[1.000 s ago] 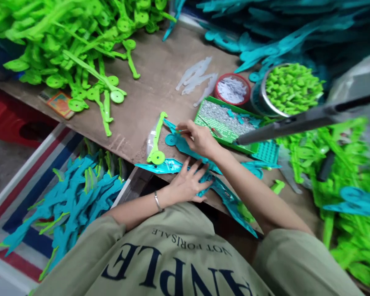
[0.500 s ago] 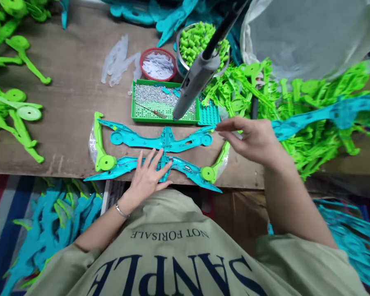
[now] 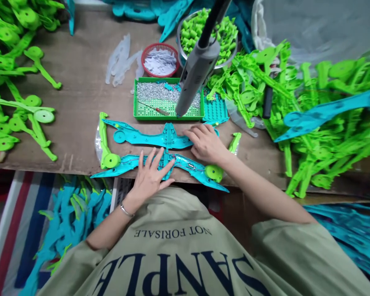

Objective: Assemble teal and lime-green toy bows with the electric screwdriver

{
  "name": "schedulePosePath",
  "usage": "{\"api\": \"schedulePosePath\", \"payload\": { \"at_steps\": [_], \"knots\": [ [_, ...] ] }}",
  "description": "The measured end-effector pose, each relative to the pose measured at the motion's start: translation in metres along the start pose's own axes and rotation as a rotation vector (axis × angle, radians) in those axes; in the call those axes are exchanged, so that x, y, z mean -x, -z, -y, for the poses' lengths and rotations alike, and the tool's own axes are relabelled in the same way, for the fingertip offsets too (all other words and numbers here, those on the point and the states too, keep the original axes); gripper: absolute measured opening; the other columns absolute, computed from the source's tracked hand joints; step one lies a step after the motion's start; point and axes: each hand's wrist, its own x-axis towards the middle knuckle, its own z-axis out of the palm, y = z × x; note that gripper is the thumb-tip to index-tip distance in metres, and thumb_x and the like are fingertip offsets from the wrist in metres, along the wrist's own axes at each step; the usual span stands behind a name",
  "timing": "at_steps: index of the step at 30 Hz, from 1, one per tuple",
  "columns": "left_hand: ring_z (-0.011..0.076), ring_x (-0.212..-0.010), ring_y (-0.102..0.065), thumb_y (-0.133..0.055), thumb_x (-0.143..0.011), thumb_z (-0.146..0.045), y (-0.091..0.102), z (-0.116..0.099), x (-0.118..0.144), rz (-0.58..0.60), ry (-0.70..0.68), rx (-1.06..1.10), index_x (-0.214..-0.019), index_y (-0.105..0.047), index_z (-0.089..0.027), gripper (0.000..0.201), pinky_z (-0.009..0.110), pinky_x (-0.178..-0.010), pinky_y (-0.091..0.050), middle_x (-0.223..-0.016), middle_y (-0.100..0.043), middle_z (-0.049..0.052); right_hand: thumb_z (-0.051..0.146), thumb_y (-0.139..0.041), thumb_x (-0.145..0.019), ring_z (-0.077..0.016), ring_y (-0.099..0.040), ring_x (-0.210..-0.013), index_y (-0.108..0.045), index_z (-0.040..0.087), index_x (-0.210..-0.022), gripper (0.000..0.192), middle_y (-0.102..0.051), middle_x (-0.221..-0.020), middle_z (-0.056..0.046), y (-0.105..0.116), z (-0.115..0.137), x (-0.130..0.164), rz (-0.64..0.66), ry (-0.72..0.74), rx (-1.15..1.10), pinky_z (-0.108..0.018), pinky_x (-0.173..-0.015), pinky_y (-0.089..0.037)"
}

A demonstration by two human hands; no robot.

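My left hand [image 3: 151,174] lies flat with spread fingers on the middle of the lower blue bow-shaped plastic shell [image 3: 131,163]. Thin wires run along this shell, and a round-ended green arm [image 3: 111,160] sits at its left, another green arm [image 3: 214,173] at its right. Just beyond lies the upper blue shell [image 3: 142,138], open side up. Over its right half is my right hand [image 3: 207,144], fingers bent together and tips at the shell; whatever they pinch is hidden. A grey electric screwdriver [image 3: 193,76] hangs above, touched by neither hand.
Behind the shells stand a green tray [image 3: 169,118] of small metal screws with a hand screwdriver [image 3: 154,108], a red basket [image 3: 160,75] of white slips, and a metal bowl [image 3: 181,53] of green pieces. Green arms [image 3: 268,86] pile up at right and left.
My right hand has moved left and nearer, from the upper shell's right tip to its right half. My left hand stays on the lower shell. The view has shifted slightly.
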Motion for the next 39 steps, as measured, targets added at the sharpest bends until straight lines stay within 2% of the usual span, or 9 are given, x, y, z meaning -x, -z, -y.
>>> {"api": "schedulePosePath", "payload": {
  "at_steps": [6,12,18,21,23,27,31,35,39],
  "knots": [
    [0.0399,-0.151,-0.037,-0.063,-0.096,-0.051,-0.004,-0.002,0.000,-0.027,0.012,0.004,-0.151,-0.052,-0.032,0.059,0.066,-0.123,-0.020,-0.163,-0.041,0.018,0.014,-0.049,-0.090,-0.0312,-0.051,-0.103,-0.060,0.017,-0.132,0.044,-0.065,-0.107,-0.013,0.023,0.008,0.007,-0.120,0.014,0.028,-0.045,-0.090,-0.039],
    [0.0395,-0.149,-0.039,-0.063,-0.097,-0.049,-0.008,-0.002,0.001,-0.002,0.040,0.022,-0.148,-0.056,-0.033,0.054,0.066,-0.124,-0.018,-0.155,-0.049,0.016,0.019,-0.045,-0.099,-0.0271,-0.057,-0.097,-0.064,0.021,-0.126,0.033,-0.069,-0.100,-0.010,0.072,0.017,0.022,-0.220,0.024,0.029,-0.040,-0.080,-0.043],
    [0.0364,-0.152,-0.037,-0.066,-0.095,-0.049,-0.013,0.001,0.002,-0.064,0.000,0.010,-0.151,-0.051,-0.034,0.060,0.062,-0.126,-0.018,-0.164,-0.039,0.016,0.024,-0.056,-0.097,-0.0182,-0.064,-0.077,-0.071,0.023,-0.114,0.023,-0.073,-0.087,-0.002,0.131,0.017,0.026,-0.128,-0.003,-0.220,-0.031,-0.069,-0.047],
    [0.0373,-0.151,-0.038,-0.066,-0.095,-0.048,-0.015,0.001,0.002,-0.070,0.006,0.014,-0.149,-0.053,-0.034,0.058,0.063,-0.125,-0.018,-0.165,-0.039,0.015,0.034,-0.069,-0.091,-0.0137,-0.057,-0.058,-0.072,0.023,-0.103,0.017,-0.065,-0.069,0.003,0.150,0.017,0.024,-0.056,-0.088,-0.357,-0.028,-0.057,-0.041],
    [0.0373,-0.149,-0.041,-0.065,-0.095,-0.049,-0.016,0.001,0.001,-0.061,0.016,0.016,-0.147,-0.055,-0.036,0.054,0.064,-0.124,-0.019,-0.163,-0.043,0.014,0.039,-0.073,-0.086,-0.0150,-0.057,-0.059,-0.070,0.022,-0.102,0.023,-0.067,-0.072,0.002,0.156,0.016,0.027,-0.017,-0.154,-0.425,-0.030,-0.056,-0.041],
    [0.0395,-0.144,-0.046,-0.063,-0.096,-0.050,-0.018,0.002,0.002,-0.030,0.037,0.008,-0.148,-0.054,-0.037,0.054,0.066,-0.120,-0.024,-0.158,-0.048,0.015,0.045,-0.072,-0.079,-0.0182,-0.055,-0.062,-0.064,0.022,-0.093,0.027,-0.065,-0.074,-0.001,0.151,0.003,0.046,0.112,-0.285,-0.545,-0.033,-0.056,-0.043],
    [0.0392,-0.145,-0.045,-0.060,-0.098,-0.049,-0.019,0.003,0.002,-0.063,0.038,0.061,-0.149,-0.055,-0.036,0.053,0.065,-0.121,-0.023,-0.158,-0.048,0.014,0.046,-0.067,-0.072,-0.0190,-0.054,-0.063,-0.063,0.021,-0.085,0.028,-0.064,-0.072,-0.001,0.127,-0.017,0.077,0.287,-0.468,-0.657,-0.033,-0.060,-0.045],
    [0.0369,-0.151,-0.038,-0.059,-0.098,-0.048,-0.016,0.003,0.000,-0.077,0.027,0.095,-0.147,-0.058,-0.034,0.051,0.062,-0.125,-0.017,-0.163,-0.043,0.013,0.045,-0.063,-0.068,-0.0224,-0.060,-0.070,-0.068,0.018,-0.095,0.038,-0.069,-0.077,-0.002,0.097,-0.029,0.096,0.329,-0.585,-0.654,-0.034,-0.066,-0.047],
    [0.0373,-0.148,-0.042,-0.058,-0.099,-0.045,-0.011,0.001,-0.002,-0.048,0.032,0.069,-0.146,-0.060,-0.031,0.049,0.065,-0.124,-0.020,-0.162,-0.044,0.015,0.042,-0.061,-0.067,-0.0229,-0.061,-0.075,-0.068,0.019,-0.094,0.036,-0.071,-0.084,-0.002,0.076,-0.033,0.097,0.332,-0.581,-0.655,-0.033,-0.069,-0.047]
  ]
}}
